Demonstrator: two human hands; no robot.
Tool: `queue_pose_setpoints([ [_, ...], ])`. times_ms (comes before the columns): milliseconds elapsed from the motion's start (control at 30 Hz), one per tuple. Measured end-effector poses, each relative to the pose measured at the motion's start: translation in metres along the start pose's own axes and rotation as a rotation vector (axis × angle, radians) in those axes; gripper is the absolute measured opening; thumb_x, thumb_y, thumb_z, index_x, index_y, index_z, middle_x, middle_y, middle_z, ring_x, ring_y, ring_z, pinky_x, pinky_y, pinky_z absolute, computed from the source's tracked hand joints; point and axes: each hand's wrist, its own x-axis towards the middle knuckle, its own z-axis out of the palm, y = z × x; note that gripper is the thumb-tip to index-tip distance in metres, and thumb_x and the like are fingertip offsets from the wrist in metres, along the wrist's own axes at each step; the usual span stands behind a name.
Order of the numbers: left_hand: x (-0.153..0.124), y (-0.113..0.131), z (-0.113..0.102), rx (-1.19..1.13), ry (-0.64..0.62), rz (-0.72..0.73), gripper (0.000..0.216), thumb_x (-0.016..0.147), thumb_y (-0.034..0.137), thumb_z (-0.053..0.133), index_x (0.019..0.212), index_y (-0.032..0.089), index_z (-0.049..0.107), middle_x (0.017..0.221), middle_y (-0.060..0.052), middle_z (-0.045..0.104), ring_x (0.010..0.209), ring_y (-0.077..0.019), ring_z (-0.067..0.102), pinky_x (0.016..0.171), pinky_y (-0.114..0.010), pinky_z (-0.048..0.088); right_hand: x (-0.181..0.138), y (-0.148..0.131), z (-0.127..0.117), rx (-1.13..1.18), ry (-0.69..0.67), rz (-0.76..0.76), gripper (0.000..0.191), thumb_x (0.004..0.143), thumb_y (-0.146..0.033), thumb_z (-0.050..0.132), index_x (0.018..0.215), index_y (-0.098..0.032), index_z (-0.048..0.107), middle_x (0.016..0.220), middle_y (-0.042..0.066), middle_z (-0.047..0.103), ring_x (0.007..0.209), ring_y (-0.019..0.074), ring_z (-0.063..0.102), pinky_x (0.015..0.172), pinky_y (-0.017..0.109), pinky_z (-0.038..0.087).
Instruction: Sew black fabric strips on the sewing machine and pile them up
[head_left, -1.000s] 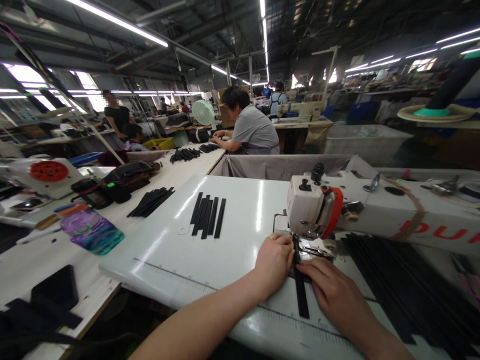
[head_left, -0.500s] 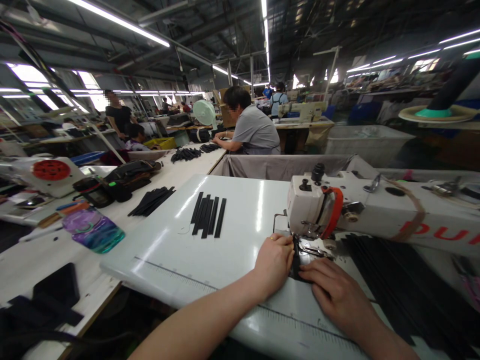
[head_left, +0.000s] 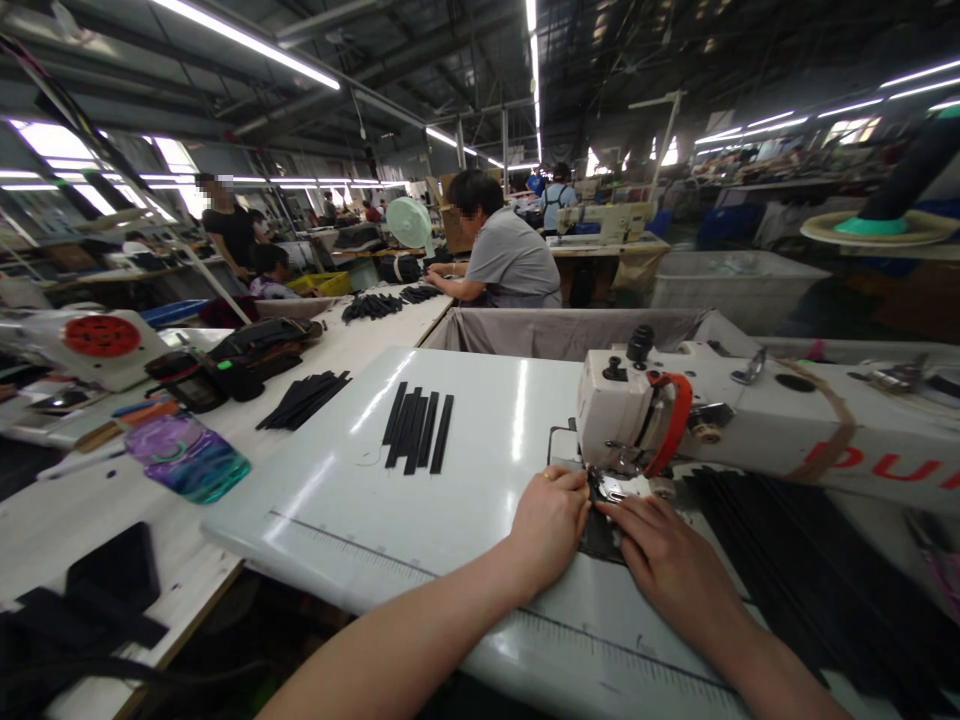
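At the white sewing machine (head_left: pixel 611 410), both hands are close to the needle area. My left hand (head_left: pixel 551 520) is closed with its fingertips pinched by the presser foot, on a black fabric strip that is mostly hidden. To the right, my right hand (head_left: pixel 667 550) has its fingers pressed together, their tips at the same strip just in front of the metal guide (head_left: pixel 619 487). Further left on the machine table (head_left: pixel 480 400) lies a group of short black strips (head_left: pixel 416 430). Long black strips (head_left: pixel 795 570) spread out under the machine arm.
A printed ruler (head_left: pixel 352 545) runs along the table's front edge. On the side table to the left are a purple-teal pouch (head_left: pixel 187 460), a phone (head_left: pixel 116 570), a dark jar (head_left: pixel 187 380) and more black strips (head_left: pixel 304 400). A co-worker (head_left: pixel 510 250) sits ahead.
My right hand has moved forward and its fingertips are nearer the presser foot. The dark strip that showed between my hands is now less visible. My left hand has hardly moved.
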Motion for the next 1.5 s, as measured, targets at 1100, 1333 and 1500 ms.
queue_pose_setpoints([
  [1100, 0.045, -0.054, -0.009, 0.148, -0.100, 0.116, 0.019, 0.095, 0.029, 0.053, 0.094, 0.021, 0.070, 0.115, -0.006, 0.065, 0.127, -0.0268, 0.046, 0.111, -0.053, 0.031, -0.003, -0.006, -0.004, 0.048, 0.053, 0.036, 0.023, 0.089, -0.013, 0.041, 0.100, -0.021, 0.060, 0.095, 0.006, 0.065, 0.092, 0.0215, 0.060, 0.081, 0.037, 0.051],
  [1333, 0.025, -0.040, -0.025, 0.235, -0.058, -0.118, 0.024, 0.092, 0.021, 0.055, 0.075, 0.014, 0.071, 0.090, -0.008, 0.070, 0.098, -0.0234, 0.063, 0.097, -0.041, 0.047, -0.005, -0.006, -0.002, 0.105, 0.050, 0.017, 0.029, 0.089, -0.014, 0.044, 0.110, -0.021, 0.062, 0.111, 0.008, 0.065, 0.103, 0.0219, 0.061, 0.089, 0.040, 0.053],
  [1500, -0.003, -0.022, -0.016, -0.067, -0.063, 0.163, 0.022, 0.093, 0.017, 0.053, 0.084, 0.015, 0.073, 0.103, -0.007, 0.072, 0.101, -0.0181, 0.064, 0.095, -0.028, 0.049, -0.005, -0.005, 0.001, 0.154, 0.024, -0.056, 0.029, 0.092, -0.019, 0.048, 0.116, -0.023, 0.063, 0.118, 0.007, 0.064, 0.108, 0.0192, 0.061, 0.092, 0.037, 0.054],
])
